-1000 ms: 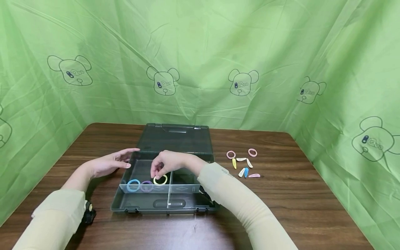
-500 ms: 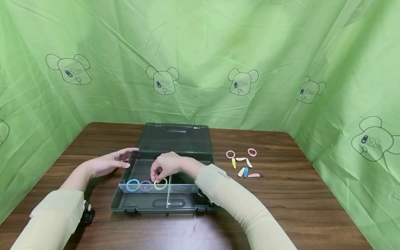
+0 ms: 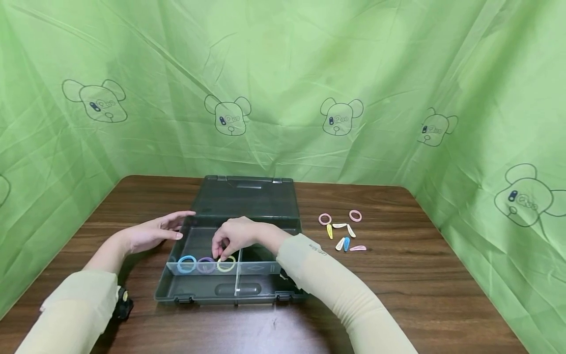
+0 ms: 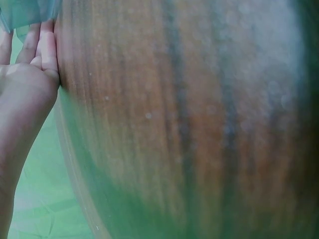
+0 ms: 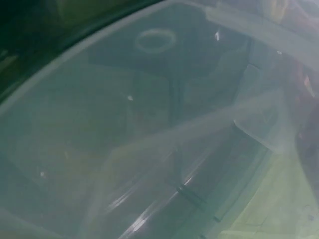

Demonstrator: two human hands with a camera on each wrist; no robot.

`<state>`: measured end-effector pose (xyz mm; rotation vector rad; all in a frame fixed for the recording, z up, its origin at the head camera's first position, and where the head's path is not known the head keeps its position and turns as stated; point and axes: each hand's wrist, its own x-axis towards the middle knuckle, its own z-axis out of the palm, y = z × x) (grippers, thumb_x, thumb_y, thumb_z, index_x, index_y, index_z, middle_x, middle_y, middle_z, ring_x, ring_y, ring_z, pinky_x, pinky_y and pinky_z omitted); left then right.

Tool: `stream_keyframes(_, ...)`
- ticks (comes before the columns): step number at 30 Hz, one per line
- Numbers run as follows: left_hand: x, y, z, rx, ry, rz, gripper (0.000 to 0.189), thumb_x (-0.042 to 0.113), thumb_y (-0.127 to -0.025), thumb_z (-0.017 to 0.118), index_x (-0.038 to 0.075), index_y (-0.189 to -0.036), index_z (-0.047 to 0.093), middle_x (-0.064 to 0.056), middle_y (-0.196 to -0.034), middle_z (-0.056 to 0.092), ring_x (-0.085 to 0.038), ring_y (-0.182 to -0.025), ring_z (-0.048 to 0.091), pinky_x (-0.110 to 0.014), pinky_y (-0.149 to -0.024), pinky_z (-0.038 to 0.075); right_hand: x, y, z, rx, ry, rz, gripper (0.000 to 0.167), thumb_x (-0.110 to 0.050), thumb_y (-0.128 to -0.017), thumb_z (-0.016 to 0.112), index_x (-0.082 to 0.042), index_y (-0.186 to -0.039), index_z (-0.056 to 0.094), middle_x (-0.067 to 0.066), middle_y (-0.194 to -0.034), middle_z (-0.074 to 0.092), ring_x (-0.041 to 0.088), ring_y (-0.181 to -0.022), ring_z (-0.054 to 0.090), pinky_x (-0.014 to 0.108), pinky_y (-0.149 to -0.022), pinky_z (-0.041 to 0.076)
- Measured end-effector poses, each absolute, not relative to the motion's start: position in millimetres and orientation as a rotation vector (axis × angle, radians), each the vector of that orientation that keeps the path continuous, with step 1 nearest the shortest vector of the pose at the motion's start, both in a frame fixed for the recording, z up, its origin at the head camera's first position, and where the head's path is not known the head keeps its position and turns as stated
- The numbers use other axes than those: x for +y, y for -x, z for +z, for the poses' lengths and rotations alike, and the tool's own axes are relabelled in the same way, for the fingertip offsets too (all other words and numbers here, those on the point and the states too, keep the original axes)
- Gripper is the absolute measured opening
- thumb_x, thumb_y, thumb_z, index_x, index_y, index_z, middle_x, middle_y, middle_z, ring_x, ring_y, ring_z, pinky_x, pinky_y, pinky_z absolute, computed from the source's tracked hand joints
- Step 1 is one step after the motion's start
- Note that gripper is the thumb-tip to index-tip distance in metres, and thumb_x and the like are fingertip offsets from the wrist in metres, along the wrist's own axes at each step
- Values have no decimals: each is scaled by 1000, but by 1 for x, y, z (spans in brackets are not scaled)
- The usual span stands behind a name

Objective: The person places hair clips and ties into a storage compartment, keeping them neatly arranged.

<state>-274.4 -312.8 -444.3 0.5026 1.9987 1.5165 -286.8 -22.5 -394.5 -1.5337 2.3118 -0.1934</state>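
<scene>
A dark translucent divider box (image 3: 194, 294) lies on the table with its lid (image 3: 247, 201) laid back. Inside, my right hand (image 3: 237, 235) pinches a yellow hair tie (image 3: 226, 271) against the clear front partition. Left of it, a purple hair tie (image 3: 206, 273) and a blue hair tie (image 3: 179, 265) stand along the same partition. My left hand (image 3: 152, 234) is at the box's left side, thumb and fingers spread, fingertips by the rim. In the left wrist view that hand (image 4: 30, 82) reaches up to the box edge. The blurred right wrist view shows translucent plastic, no fingers.
Right of the box lie two pink hair ties (image 3: 355, 221) and several snap clips: a yellow clip (image 3: 329, 232), a blue clip (image 3: 347, 245), a pink clip (image 3: 358, 248) and some cream clips (image 3: 340, 244). A green cloth (image 3: 283, 147) hangs around the wooden table (image 3: 420, 295).
My right hand lowers slightly and the yellow hair tie settles a little lower against the partition. My left hand stays by the box's left side.
</scene>
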Motion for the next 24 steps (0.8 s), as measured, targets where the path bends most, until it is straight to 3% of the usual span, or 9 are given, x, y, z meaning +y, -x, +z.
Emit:
stream_keyframes(7, -314, 275, -445, 2012, -504, 1496, 65, 8, -96, 49, 20, -151, 16, -10, -157, -3, -36, -141, -2, -32, -100, 28, -19, 287, -390, 2217, 1541, -358, 12, -27, -82, 74, -25, -94, 71, -19, -81, 62, -5, -70, 54, 14, -67, 42)
stream_keyframes(14, -313, 274, -445, 1999, -484, 1507, 65, 8, -96, 48, 20, -151, 15, -10, -157, -7, -38, -141, -6, -58, -107, 11, -14, 290, -387, 2102, 1593, -552, 14, -12, -83, 73, -11, -97, 71, -9, -85, 66, -1, -74, 55, 14, -72, 46)
stream_keyframes(24, -312, 273, -444, 1995, -487, 1522, 66, 9, -96, 49, 19, -151, 15, -11, -157, -8, -40, -141, -6, -61, -106, 9, -6, 284, -374, 2064, 1614, -584, 15, -15, -84, 72, -9, -98, 71, -10, -87, 67, 1, -74, 56, 18, -73, 47)
